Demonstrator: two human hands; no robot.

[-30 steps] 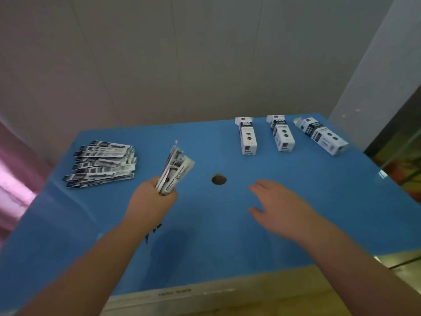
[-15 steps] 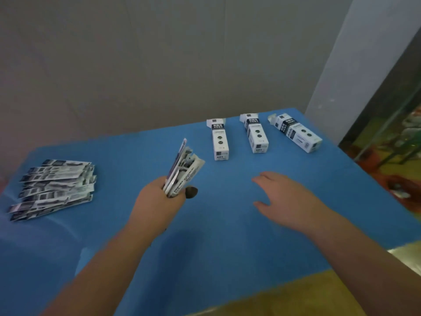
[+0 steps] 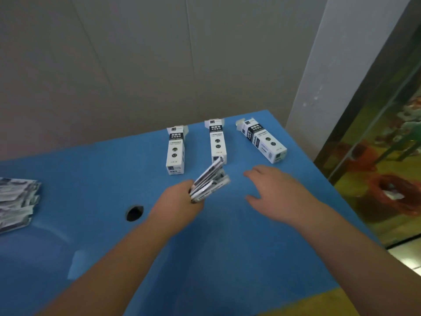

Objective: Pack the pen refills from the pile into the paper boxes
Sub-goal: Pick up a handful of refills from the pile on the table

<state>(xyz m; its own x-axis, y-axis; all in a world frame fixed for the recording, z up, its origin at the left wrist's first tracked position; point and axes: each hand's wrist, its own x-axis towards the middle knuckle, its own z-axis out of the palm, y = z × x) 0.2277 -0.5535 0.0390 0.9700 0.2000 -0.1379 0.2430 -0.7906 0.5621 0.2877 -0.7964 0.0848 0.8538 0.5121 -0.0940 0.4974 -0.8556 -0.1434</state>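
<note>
Over a blue bench (image 3: 227, 258), a person's left hand (image 3: 177, 202) has its grip closed around a fanned bundle of pen refills (image 3: 210, 179), tips angled up and away. The right hand (image 3: 276, 190) hovers just beside, fingers spread, holding nothing. A round hole (image 3: 134, 212) marks the bench; the refill pile (image 3: 17, 202) lies far left. Beyond, three paper boxes (image 3: 218, 142) lie side by side near the wall.

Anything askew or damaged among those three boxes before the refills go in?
The right box lies angled, out of line with the left box and middle box, which run roughly parallel. No damage shows. The left hand grips the refills.
</note>
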